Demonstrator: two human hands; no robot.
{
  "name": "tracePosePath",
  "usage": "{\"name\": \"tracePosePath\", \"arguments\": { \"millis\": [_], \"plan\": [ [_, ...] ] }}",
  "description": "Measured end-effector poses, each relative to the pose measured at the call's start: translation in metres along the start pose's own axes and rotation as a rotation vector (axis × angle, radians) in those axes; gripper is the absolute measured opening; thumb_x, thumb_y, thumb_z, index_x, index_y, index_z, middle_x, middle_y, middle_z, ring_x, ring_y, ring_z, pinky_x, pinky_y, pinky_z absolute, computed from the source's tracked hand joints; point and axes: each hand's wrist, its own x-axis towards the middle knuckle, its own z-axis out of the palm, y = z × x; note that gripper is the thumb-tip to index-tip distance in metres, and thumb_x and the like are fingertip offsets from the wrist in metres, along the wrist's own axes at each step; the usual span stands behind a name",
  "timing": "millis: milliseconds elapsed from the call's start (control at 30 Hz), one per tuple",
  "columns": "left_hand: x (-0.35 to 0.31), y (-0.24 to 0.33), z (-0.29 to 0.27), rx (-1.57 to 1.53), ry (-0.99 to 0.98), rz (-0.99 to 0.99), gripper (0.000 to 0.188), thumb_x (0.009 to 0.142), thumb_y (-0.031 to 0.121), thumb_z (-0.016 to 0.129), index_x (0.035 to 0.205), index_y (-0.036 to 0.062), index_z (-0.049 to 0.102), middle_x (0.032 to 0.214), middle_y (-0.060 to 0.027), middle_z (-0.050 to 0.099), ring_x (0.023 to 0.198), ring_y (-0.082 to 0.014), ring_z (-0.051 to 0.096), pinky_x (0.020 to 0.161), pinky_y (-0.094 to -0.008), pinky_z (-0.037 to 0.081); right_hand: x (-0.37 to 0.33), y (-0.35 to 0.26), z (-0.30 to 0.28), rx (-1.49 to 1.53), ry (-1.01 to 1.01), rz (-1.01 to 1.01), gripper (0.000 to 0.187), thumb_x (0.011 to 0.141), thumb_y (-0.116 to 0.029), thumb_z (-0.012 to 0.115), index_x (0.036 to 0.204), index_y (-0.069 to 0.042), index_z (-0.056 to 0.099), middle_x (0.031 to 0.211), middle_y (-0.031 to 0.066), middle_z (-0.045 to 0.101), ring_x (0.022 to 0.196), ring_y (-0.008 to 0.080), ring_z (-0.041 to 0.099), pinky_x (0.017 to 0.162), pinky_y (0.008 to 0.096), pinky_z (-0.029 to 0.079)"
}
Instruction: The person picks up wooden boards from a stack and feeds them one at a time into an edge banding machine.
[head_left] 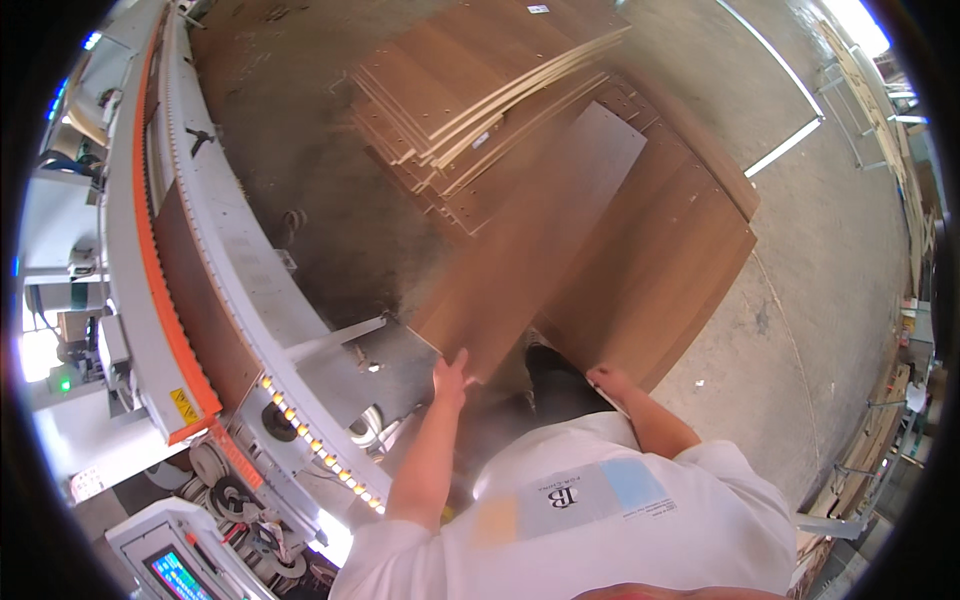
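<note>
A long brown wood-grain panel (500,275) slants from the boards in the middle down to my left hand (453,377). That hand is closed on the panel's near end, with the thumb over the edge. My right hand (610,384) has its fingers curled at the near edge of a wider brown board (650,265), just in front of my body. The narrow panel's far end lies over the pile, and its pale sheen is slightly blurred. The undersides of both boards are hidden.
On my left runs a long grey machine (235,235) with an orange rail (165,270), a board in its track and a control screen (180,575). A stack of brown boards (490,60) lies ahead. Timber strips (860,440) line the right side.
</note>
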Motion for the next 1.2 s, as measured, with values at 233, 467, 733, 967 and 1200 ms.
{"name": "tracePosePath", "arguments": {
  "millis": [233,467,733,967,1200],
  "plan": [
    [-0.175,0.0,-0.081,-0.017,0.186,-0.051,0.048,0.097,0.03,0.065,0.135,0.0055,0.051,0.121,-0.0063,0.059,0.1,-0.0178,0.06,0.068,-0.0308,0.053,0.051,-0.119,-0.01,0.521,-0.024,0.003,0.041,0.096,-0.047,0.062,0.114,-0.01,0.063,0.103,0.0032,0.066,0.087,0.0157,0.061,0.075,0.0366,0.052],
    [-0.285,-0.036,-0.124,-0.212,0.372,0.034,0.027,0.101,0.027,0.059,0.12,0.0088,0.056,0.11,-0.0041,0.067,0.097,-0.0155,0.068,0.068,-0.0305,0.056,0.067,-0.178,0.026,0.903,0.09,0.229,0.06,0.094,-0.049,0.064,0.14,-0.012,0.051,0.14,0.0094,0.052,0.109,0.024,0.056,0.093,0.0454,0.048],
    [-0.253,-0.048,-0.118,-0.161,0.822,0.123,0.048,0.1,0.044,0.056,0.104,-0.004,0.061,0.087,-0.0105,0.057,0.077,-0.0193,0.049,0.069,-0.0376,0.044,0.072,-0.177,0.046,0.84,0.136,0.203,0.034,0.092,-0.045,0.071,0.102,-0.014,0.062,0.083,-0.0016,0.046,0.076,0.0145,0.043,0.079,0.0377,0.048],
    [-0.302,-0.042,-0.158,-0.546,0.87,0.308,0.036,0.099,0.038,0.061,0.099,0.0019,0.064,0.084,-0.0032,0.056,0.076,-0.0153,0.05,0.066,-0.0338,0.043,-0.004,-0.218,0.071,0.85,-0.029,0.053,0.031,0.091,-0.045,0.073,0.1,-0.018,0.06,0.089,-0.0047,0.057,0.079,0.0115,0.051,0.074,0.0321,0.048],
    [-0.389,-0.12,-0.237,-0.602,1.115,0.299,0.033,0.098,0.034,0.064,0.091,0.0016,0.063,0.076,-0.0004,0.055,0.069,-0.0126,0.048,0.061,-0.0319,0.042,-0.11,-0.266,0.135,0.576,-0.374,-0.119,0.037,0.09,-0.039,0.074,0.113,-0.013,0.059,0.1,0.0009,0.061,0.088,0.0146,0.056,0.073,0.0304,0.049]
  ]
}}
